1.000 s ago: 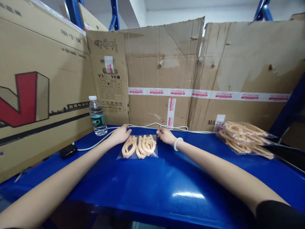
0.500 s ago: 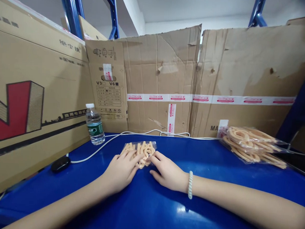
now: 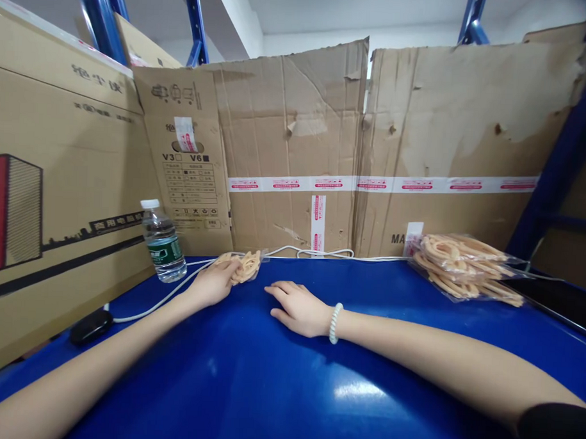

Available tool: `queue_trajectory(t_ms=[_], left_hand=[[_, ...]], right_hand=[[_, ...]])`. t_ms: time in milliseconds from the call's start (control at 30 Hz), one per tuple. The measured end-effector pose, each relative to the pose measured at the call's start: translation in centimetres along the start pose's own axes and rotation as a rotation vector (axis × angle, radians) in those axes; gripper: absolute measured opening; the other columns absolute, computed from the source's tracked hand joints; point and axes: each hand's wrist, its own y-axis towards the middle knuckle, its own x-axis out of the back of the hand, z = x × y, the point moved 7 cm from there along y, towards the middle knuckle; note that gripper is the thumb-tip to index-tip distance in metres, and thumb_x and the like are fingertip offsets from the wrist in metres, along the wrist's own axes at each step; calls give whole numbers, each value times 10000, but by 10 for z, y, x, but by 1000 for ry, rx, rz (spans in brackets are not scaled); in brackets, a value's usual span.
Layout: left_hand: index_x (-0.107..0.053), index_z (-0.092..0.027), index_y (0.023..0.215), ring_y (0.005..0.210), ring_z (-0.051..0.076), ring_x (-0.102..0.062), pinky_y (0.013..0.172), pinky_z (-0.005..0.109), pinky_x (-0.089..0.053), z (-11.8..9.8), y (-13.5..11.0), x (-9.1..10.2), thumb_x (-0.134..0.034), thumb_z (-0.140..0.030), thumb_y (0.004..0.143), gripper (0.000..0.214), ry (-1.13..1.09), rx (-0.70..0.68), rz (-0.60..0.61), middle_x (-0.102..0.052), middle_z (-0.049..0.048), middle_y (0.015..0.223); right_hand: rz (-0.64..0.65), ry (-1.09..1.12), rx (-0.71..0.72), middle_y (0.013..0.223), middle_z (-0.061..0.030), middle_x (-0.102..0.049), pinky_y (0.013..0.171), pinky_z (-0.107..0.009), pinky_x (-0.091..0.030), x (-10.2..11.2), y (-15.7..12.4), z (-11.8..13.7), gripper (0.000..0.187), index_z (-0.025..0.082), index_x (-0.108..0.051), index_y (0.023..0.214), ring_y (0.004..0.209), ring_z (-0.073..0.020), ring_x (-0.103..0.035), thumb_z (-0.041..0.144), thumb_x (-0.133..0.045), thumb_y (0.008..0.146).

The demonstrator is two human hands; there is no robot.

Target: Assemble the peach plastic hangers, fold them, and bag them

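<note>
A clear plastic bag of beige, rope-like pieces (image 3: 248,268) lies near the back edge of the blue tabletop, left of the middle. My left hand (image 3: 214,284) grips its near side, with the fingers bent over the plastic; the thumb is mostly hidden. To the right, my right hand (image 3: 300,307) rests low over the table, holding nothing, its fingers stretched out and slightly apart. On that wrist sits a pale coiled band (image 3: 335,323). More clear bags of similar beige pieces (image 3: 464,264) are stacked at the back right.
A water bottle (image 3: 163,244) stands at the back left, beside a large printed carton (image 3: 83,161). A white cable (image 3: 145,314) runs from a black device (image 3: 91,328) along the back. Cardboard panels (image 3: 290,142) wall off the far side. A dark flat object (image 3: 554,305) lies far right.
My left hand has carried the bag left and back, toward the bottle. My right hand has come off the bag and now stays apart from it. The view has shifted slightly.
</note>
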Motion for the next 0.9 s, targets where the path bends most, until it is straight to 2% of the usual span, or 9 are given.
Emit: queue_trajectory(t_ms=[100, 267, 367, 467, 500, 633, 700, 800, 900], left_hand=[[-523, -158, 1330, 1331, 331, -467, 1084, 502, -388, -20, -11, 2, -463, -15, 864, 491, 20, -26, -61, -517, 178, 1417], [-503, -183, 1374, 1384, 353, -399, 1126, 568, -296, -85, -29, 10, -457, -21, 790, 608, -7, -204, -96, -427, 158, 1515], [-509, -194, 1368, 1365, 350, -422, 1105, 565, -322, -132, -35, 19, -463, -15, 780, 617, -115, -350, -74, -373, 166, 1545], [-521, -178, 1345, 1382, 367, -378, 1110, 574, -305, -179, -27, 25, -489, -6, 778, 594, -396, -414, 41, -347, 171, 1551], [-533, -152, 1327, 1382, 382, -363, 1119, 582, -280, -196, -20, 26, -513, 1, 771, 577, -535, -424, 100, -344, 185, 1546], [-565, -166, 1268, 1282, 302, -486, 1109, 484, -354, -265, 21, 28, -611, -75, 833, 446, -705, -482, 207, -562, 132, 1351], [-606, -163, 1197, 1142, 275, -587, 1001, 485, -466, -297, 49, 24, -636, -202, 903, 298, -792, -443, 290, -620, 113, 1244], [-588, -173, 1220, 1033, 241, -636, 865, 440, -551, -341, 89, 19, -596, -309, 955, 298, -968, -327, 413, -608, 96, 1241], [-574, -161, 1236, 1028, 244, -640, 854, 445, -555, -379, 120, 17, -604, -311, 950, 324, -1193, -174, 501, -608, 98, 1234]], right_hand=[[29, -10, 38, 1355, -173, -569, 1023, -472, -425, 13, -39, 7, 395, 140, -541, 1321, 1267, -293, -504, 282, -501, 955], [-2, -60, 41, 1126, -86, -702, 974, -389, -455, 53, -98, 1, 237, 197, -659, 1127, 1099, -234, -608, 265, -551, 928], [-136, -132, -48, 923, -49, -729, 838, -324, -501, 90, -120, -30, 162, 213, -699, 970, 898, -197, -651, 235, -547, 917], [-351, -217, -239, 920, -82, -725, 832, -352, -496, 137, -143, -82, 187, 189, -695, 949, 897, -223, -642, 231, -517, 910], [-438, -251, -312, 916, -89, -725, 833, -365, -494, 154, -153, -101, 193, 187, -695, 934, 895, -233, -641, 232, -510, 903], [-751, -385, -653, 918, -105, -727, 862, -417, -473, 216, -213, -167, 200, 178, -706, 901, 927, -276, -634, 224, -514, 866], [-866, -427, -841, 941, -113, -721, 887, -430, -469, 238, -252, -191, 206, 162, -704, 916, 952, -273, -635, 212, -506, 890], [-926, -421, -1118, 1011, -72, -699, 878, -426, -501, 253, -304, -218, 200, 150, -670, 1002, 938, -219, -653, 308, -560, 947], [-850, -350, -1298, 1126, -71, -659, 853, -416, -535, 248, -333, -241, 270, 162, -633, 1112, 967, -204, -649, 376, -577, 956]])
